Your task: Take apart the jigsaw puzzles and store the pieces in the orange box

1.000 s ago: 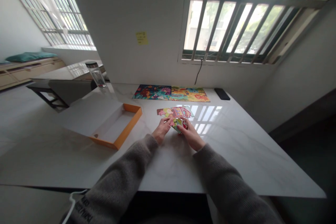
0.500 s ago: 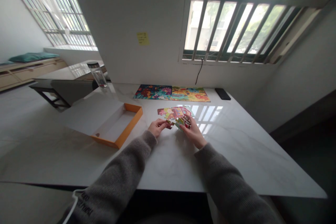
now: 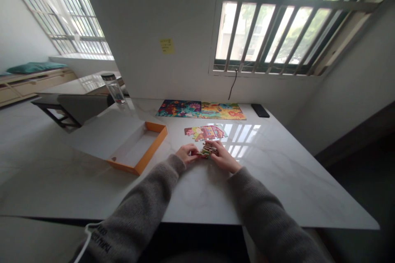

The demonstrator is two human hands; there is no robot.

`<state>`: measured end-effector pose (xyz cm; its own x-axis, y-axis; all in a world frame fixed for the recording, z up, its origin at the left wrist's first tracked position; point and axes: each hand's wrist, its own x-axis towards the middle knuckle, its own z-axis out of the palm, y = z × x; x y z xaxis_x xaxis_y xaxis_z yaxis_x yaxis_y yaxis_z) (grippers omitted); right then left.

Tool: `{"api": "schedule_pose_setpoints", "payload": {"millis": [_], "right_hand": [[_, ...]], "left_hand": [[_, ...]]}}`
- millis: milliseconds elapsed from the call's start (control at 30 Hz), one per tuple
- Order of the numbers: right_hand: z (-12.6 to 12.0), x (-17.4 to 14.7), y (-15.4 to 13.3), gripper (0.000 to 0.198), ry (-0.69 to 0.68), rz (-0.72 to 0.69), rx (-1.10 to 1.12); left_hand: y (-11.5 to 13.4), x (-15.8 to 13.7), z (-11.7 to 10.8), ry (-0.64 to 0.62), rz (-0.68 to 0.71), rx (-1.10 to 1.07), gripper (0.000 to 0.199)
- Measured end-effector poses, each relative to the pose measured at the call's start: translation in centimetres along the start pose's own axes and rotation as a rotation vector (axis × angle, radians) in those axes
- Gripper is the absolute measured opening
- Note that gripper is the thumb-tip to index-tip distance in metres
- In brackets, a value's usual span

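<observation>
My right hand [image 3: 224, 158] is closed around a stack of jigsaw puzzle pieces [image 3: 208, 148], just above the tabletop. Fingers pinched, my left hand [image 3: 187, 154] meets the stack's left side and grips pieces there; how many is hidden. Just beyond both hands, a joined strip of puzzle [image 3: 206, 132] with a pinkish house picture lies flat on the white marbled table [image 3: 200, 197]. Farther back lie two colourful picture boards side by side, a dark blue one [image 3: 179, 109] and a yellow-orange one [image 3: 224, 111].
An orange-edged box [image 3: 152, 148] with a white inside stands open at my left. A black phone [image 3: 260, 110] lies at the back right, and a glass bottle [image 3: 114, 89] stands at the back left. A yellow note [image 3: 167, 46] sticks to the wall.
The pieces were spread between my two hands; now they are gathered into a stack tilted edge-on. Both hands have dropped slightly toward me. The joined strip stays in place.
</observation>
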<state>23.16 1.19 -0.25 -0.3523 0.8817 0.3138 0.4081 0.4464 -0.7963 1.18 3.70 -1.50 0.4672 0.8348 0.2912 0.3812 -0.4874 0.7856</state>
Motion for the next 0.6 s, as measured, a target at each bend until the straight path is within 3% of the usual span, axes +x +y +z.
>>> {"api": "schedule_pose_setpoints", "payload": {"millis": [267,367,500,600], "right_hand": [[1.7,0.0,-0.9,0.050,-0.031,-0.038,0.053],[2.7,0.4,-1.0,0.046,0.067,-0.021,0.017],[4.0,1.4,-1.0,0.044,0.176,-0.010,-0.012],[4.6,2.0,-1.1,0.046,0.209,-0.001,0.026]], "left_hand": [[0.3,-0.4,1.3,0.051,-0.093,0.043,0.032],[0.1,-0.5,1.3,0.091,-0.038,0.080,0.034],[-0.9,-0.5,1.0,0.265,0.082,0.326,0.060],[-1.7,-0.5,1.0,0.230,0.098,0.426,0.070]]}}
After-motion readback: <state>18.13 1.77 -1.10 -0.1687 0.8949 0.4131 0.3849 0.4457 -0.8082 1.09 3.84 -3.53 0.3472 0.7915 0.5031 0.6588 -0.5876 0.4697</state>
